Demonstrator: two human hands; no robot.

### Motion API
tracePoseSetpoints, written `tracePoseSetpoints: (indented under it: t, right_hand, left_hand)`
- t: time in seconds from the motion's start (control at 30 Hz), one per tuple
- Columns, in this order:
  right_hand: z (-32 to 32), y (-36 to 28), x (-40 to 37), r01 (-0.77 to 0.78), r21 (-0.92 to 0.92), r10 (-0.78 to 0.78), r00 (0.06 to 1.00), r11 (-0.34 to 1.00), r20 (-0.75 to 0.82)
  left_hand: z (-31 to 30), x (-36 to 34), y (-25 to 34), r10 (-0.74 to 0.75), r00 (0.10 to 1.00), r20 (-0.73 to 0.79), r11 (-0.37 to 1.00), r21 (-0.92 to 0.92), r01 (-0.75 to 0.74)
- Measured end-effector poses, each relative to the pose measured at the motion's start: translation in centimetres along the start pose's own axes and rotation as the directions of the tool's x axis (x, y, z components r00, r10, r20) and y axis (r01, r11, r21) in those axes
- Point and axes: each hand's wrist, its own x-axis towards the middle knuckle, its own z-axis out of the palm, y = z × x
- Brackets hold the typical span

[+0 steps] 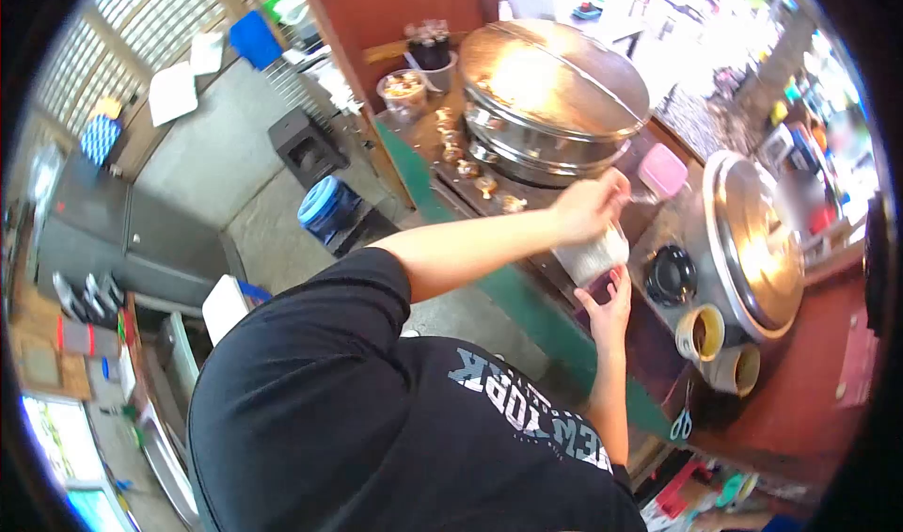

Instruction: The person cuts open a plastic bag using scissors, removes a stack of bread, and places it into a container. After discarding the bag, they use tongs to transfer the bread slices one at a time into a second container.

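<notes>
My left hand is closed in front of the large steel pot, above a whitish container or bag. A thin, blurred, shiny piece juts out to its right; what the fingers pinch is not clear. From below, my right hand holds the whitish container or bag, thumb and fingers at its lower end. A pink plastic lid or box lies just beyond my hands. Several small brownish food pieces, perhaps dumplings, sit in a row along the counter edge, left of my left hand.
A steamer-like steel pot with a domed lid stands behind. A second large lidded pot is at right, with a black bowl, a yellow cup and scissors near it. A tub of food stands far left on the counter.
</notes>
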Motion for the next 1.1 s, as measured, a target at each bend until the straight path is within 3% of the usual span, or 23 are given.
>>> tracePoseSetpoints:
  t: [0.03, 0.07, 0.1, 0.17, 0.2, 0.3, 0.37, 0.4, 0.43, 0.53, 0.63, 0.7, 0.77, 0.83, 0.9, 0.93, 1.03, 1.1]
  right_hand:
    - [1.5, 0.0, 1.1, 0.04, -0.052, -0.04, 0.999, 0.998, -0.002]
    - [2.6, -0.1, 1.6, -0.274, 0.093, 0.263, 0.957, 0.957, 0.12]
    - [4.1, 0.3, 1.8, -0.192, 0.134, 0.181, 0.98, 0.972, 0.088]
    - [6.0, -4.0, 1.6, 0.103, 0.238, -0.083, 0.992, 0.966, -0.095]
    - [6.8, -6.0, 1.4, 0.096, 0.256, -0.081, 0.994, 0.962, -0.069]
    - [11.1, -10.4, -0.6, 0.038, 0.351, -0.056, 0.998, 0.936, 0.04]
    - [15.7, -12.4, -1.8, -0.016, 0.447, -0.052, 0.989, 0.894, 0.14]
    - [18.7, -13.7, -2.7, 0.012, 0.495, -0.109, 0.98, 0.869, 0.166]
    - [21.5, -15.8, -3.5, 0.017, 0.391, -0.129, 0.957, 0.92, 0.26]
    - [30.7, -23.6, -7.8, -0.079, 0.473, -0.165, 0.876, 0.878, 0.453]
    - [40.8, -28.1, -12.9, -0.288, 0.561, -0.182, 0.749, 0.776, 0.637]
    - [46.6, -31.7, -15.6, -0.326, 0.533, -0.179, 0.7, 0.78, 0.691]
    - [51.8, -35.2, -17.5, -0.32, 0.48, -0.184, 0.645, 0.817, 0.742]
    - [55.9, -39.3, -18.3, -0.287, 0.478, -0.226, 0.61, 0.83, 0.759]
    - [60.1, -42.1, -18.0, -0.236, 0.495, -0.302, 0.556, 0.836, 0.774]
    - [62.4, -43.1, -18.1, -0.267, 0.525, -0.317, 0.554, 0.808, 0.769]
    - [68.6, -45.0, -17.0, -0.343, 0.513, -0.307, 0.503, 0.787, 0.808]
    - [72.9, -46.1, -16.2, -0.474, 0.508, -0.291, 0.458, 0.72, 0.84]
  left_hand:
    - [-0.1, -0.8, 0.5, 0.006, 1.0, -0.014, 1.0, 0.027, -0.005]
    - [0.0, -1.6, 0.3, 0.098, 0.993, -0.065, 0.992, 0.082, -0.092]
    - [-0.1, -2.4, 0.0, 0.191, 0.976, -0.105, 0.974, 0.144, -0.175]
    - [-2.1, -4.4, 0.8, 0.275, 0.955, -0.111, 0.959, 0.098, -0.265]
    - [-3.5, -5.4, 0.9, 0.282, 0.951, -0.128, 0.957, 0.107, -0.269]
    - [-11.2, -10.6, 3.4, 0.091, 0.976, -0.199, 0.993, -0.061, -0.105]
    - [-16.4, -14.7, 3.5, -0.043, 0.959, -0.28, 0.899, -0.429, -0.085]
    - [-19.5, -17.1, 3.4, -0.04, 0.947, -0.318, 0.872, -0.474, -0.122]
    - [-22.9, -19.7, 3.5, -0.083, 0.939, -0.333, 0.899, -0.433, -0.074]
    - [-32.4, -28.2, 2.6, -0.132, 0.877, -0.462, 0.915, -0.397, -0.072]
    - [-40.7, -36.2, 1.2, -0.19, 0.776, -0.602, 0.919, -0.388, -0.076]
    - [-46.5, -40.6, 0.8, -0.272, 0.693, -0.668, 0.93, -0.368, 0.011]
    - [-52.3, -44.3, 0.1, -0.264, 0.639, -0.722, 0.931, -0.365, -0.027]
    - [-57.7, -47.2, -0.3, -0.29, 0.596, -0.749, 0.94, -0.341, 0.029]
    - [-62.7, -49.4, -1.0, -0.388, 0.555, -0.736, 0.903, -0.423, 0.071]
    - [-65.2, -50.3, -1.8, -0.395, 0.576, -0.715, 0.883, -0.47, 0.022]
    - [-70.5, -51.9, -3.7, -0.37, 0.525, -0.766, 0.855, -0.502, -0.13]
    - [-74.0, -52.3, -5.8, -0.377, 0.504, -0.777, 0.839, -0.517, -0.171]
